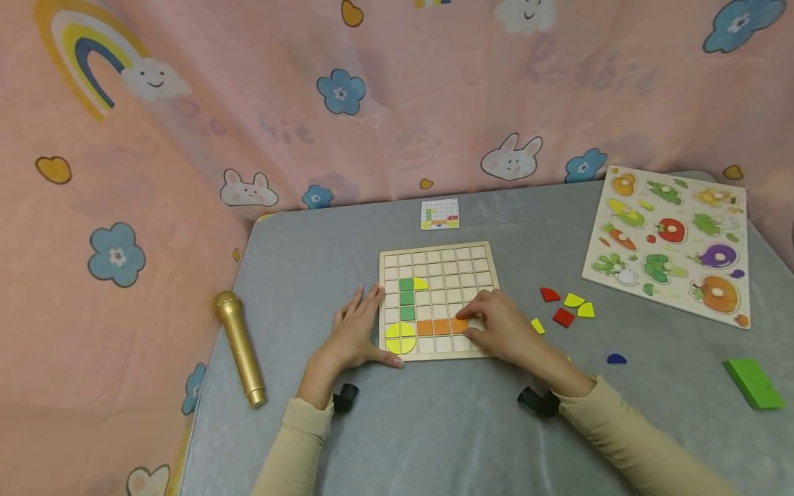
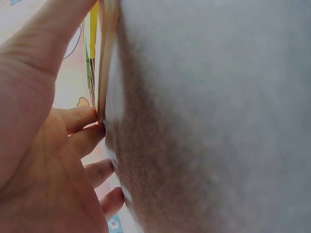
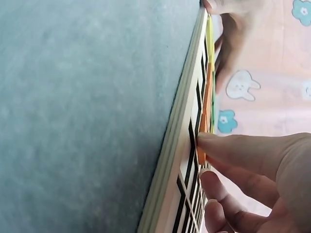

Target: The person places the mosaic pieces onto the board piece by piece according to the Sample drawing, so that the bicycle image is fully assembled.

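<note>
A wooden grid board [image 1: 434,357] lies on the table, holding green squares [image 1: 406,298], a yellow quarter piece [image 1: 420,284], a yellow circle of quarter pieces [image 1: 400,338] and a row of orange squares [image 1: 433,327]. My left hand [image 1: 350,337] rests against the board's left side, fingers fairly straight along the edge and thumb at the front left corner. At the right end of the orange row, my right hand [image 1: 505,329] pinches an orange square [image 3: 202,154] between thumb and fingers. That square sits at the board's surface; the right hand covers cells beyond it.
Behind the board lies a small pattern card [image 1: 440,214]. Loose red [image 1: 564,317], yellow [image 1: 573,300] and blue pieces [image 1: 617,359] are scattered to the right. A vegetable puzzle [image 1: 666,242], green block [image 1: 753,384] and gold microphone [image 1: 240,349] lie farther out.
</note>
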Available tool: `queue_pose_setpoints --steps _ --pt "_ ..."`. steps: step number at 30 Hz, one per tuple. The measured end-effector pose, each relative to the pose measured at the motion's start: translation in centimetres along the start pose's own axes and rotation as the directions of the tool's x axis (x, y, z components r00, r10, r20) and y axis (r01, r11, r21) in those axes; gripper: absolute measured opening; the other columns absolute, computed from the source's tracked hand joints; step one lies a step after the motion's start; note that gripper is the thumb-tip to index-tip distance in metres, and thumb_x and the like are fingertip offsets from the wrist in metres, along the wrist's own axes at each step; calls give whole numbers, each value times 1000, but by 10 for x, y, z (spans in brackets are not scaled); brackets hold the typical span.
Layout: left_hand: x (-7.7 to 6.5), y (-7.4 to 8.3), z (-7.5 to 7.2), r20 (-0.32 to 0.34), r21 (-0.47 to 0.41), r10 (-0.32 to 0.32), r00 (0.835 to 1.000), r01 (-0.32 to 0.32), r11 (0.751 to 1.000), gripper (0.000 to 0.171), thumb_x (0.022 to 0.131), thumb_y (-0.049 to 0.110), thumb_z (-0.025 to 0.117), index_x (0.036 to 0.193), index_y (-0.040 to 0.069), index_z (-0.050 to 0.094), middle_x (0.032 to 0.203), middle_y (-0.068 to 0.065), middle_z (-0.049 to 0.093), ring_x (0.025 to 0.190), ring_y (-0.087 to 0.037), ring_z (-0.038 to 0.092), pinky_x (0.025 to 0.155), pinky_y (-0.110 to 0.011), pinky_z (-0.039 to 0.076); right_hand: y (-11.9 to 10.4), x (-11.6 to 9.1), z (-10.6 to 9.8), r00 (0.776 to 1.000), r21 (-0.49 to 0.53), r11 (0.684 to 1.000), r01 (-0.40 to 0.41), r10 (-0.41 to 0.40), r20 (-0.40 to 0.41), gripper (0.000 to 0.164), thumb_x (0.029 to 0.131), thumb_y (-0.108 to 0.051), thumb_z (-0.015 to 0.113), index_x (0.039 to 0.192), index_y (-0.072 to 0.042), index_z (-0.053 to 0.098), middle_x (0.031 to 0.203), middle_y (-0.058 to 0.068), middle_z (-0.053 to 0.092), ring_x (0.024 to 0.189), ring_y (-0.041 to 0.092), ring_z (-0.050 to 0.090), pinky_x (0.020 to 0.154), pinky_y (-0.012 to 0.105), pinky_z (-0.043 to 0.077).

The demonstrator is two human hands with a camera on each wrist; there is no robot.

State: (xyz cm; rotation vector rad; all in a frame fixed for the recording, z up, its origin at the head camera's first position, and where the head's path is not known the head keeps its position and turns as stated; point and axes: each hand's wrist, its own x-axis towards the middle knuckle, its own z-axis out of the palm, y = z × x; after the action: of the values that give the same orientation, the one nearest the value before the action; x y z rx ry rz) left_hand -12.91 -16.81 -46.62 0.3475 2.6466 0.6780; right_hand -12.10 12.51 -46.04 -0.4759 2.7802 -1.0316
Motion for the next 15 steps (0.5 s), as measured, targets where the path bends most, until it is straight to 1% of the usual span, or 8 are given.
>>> queue_pose_setpoints --steps 3,7,11,15 --pt "0 0 0 0 0 0 1000 0 1000 143 66 46 102 173 16 12 181 1 5 168 -28 -5 131 -61 8 -1 -1 1 1000 -2 1000 -15 15 1 22 87 -2 81 108 -7 84 105 8 71 93 23 51 72 32 42" --pt "0 1 -1 -1 -1 1 1000 -1 1000 143 66 46 102 173 16 12 181 0 5 168 -29 -5 131 -61 8 0 -4 -2 999 -11 999 -36 36 -1 23 87 -4 82 109 -7 84 108 9 71 98 25 54 76 34 47" --pt "0 1 0 -2 -8 0 1000 0 1000 142 66 45 102 173 16 13 181 0 5 168 -29 -5 131 -61 8 8 -11 -9 999 4 999 -49 49 -15 23 86 -5 82 109 -7 83 108 10 70 102 27 58 84 40 50" --pt "0 1 1 -1 -9 -3 1000 3 1000 143 66 45 102 173 16 12 181 1 5 168 -28 -6 131 -61 8 19 -22 -21 996 27 997 -75 76 -36 23 88 -7 83 111 -6 79 117 16 69 113 36 59 97 53 51"
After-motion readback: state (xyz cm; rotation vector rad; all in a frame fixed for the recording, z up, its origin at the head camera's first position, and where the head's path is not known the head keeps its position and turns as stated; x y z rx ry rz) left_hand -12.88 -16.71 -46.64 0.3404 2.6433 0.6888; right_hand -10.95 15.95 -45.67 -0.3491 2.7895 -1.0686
